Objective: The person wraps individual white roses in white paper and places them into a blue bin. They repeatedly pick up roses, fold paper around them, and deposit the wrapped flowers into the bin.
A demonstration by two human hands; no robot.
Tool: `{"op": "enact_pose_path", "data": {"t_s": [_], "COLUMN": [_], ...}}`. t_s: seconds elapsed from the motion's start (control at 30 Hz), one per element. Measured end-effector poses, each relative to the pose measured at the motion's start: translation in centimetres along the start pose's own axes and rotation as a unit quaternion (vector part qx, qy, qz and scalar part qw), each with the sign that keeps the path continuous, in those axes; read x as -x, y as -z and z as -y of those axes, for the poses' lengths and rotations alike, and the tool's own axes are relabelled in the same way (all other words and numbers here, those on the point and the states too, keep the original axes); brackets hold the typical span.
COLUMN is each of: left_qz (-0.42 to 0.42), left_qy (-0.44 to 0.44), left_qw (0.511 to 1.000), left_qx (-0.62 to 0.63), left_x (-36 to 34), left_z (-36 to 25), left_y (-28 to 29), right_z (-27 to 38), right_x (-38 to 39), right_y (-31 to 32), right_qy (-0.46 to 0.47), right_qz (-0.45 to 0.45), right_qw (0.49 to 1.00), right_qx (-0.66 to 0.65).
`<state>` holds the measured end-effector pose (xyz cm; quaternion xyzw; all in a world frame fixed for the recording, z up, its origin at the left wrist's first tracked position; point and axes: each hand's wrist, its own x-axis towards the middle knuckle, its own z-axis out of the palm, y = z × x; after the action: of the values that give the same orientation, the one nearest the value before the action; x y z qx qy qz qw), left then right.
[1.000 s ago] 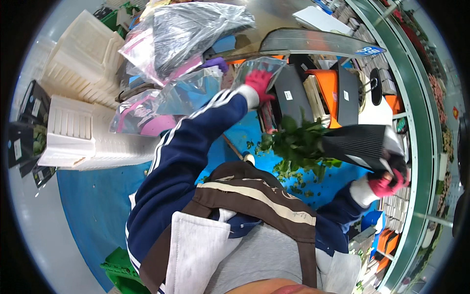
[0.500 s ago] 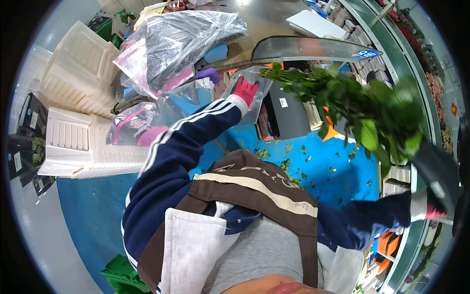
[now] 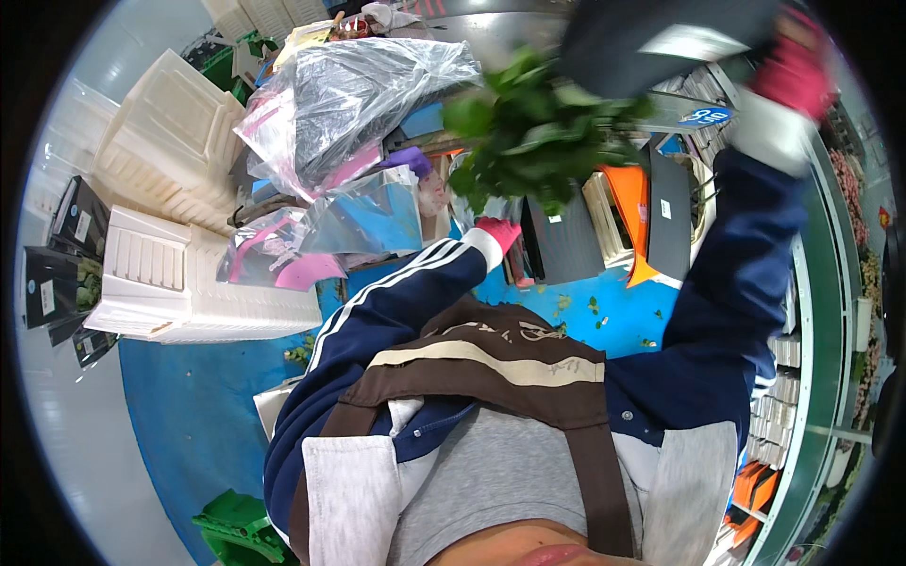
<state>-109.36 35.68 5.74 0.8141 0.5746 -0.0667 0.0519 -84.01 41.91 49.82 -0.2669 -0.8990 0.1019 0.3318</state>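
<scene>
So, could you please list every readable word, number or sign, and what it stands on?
Blue badge on the grey panel: white characters, not copied here.
Brown apron: pale lettering, too distorted to read.
Dark grey board and black packages: white labels, too small to read.
Black wrapper in the right hand: white patch, too blurred.

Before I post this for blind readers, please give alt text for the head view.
The gloved right hand holds a black-wrapped leafy bunch, blurred; the left hand, gloved too, appears below it. Leaf bits lie on blue flooring.
</scene>
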Motion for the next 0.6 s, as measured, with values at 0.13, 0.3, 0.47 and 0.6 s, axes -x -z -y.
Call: {"op": "enact_pose_path", "data": {"t_s": [0.13,0.3,0.47,0.6], "left_qz": [-0.022,-0.091,-0.031,-0.286], "left_qy": [0.035,0.005,0.013,0.033], "left_qw": [0.999,0.99,0.987,0.93], "left_qx": [0.029,0.11,0.159,0.23], "left_x": [1.0,1.2,7.6,17.1], "left_z": [-0.2,-0.1,-1.0,-1.2], "left_y": [-0.1,0.6,-1.7,-3.1], "right_z": [-4.5,-17.5,-16.6,-11.7], "right_x": [-7.1,5.5,21.5,24.3], "right_y": [-16.8,-38.9,-47.4,-43.5], "right_qy": [0.16,0.129,0.062,0.017], "right_qz": [-0.04,0.045,0.13,0.022], "right_qw": [0.98,0.988,0.987,0.999], "right_qx": [-0.112,0.069,0.074,-0.021]}}
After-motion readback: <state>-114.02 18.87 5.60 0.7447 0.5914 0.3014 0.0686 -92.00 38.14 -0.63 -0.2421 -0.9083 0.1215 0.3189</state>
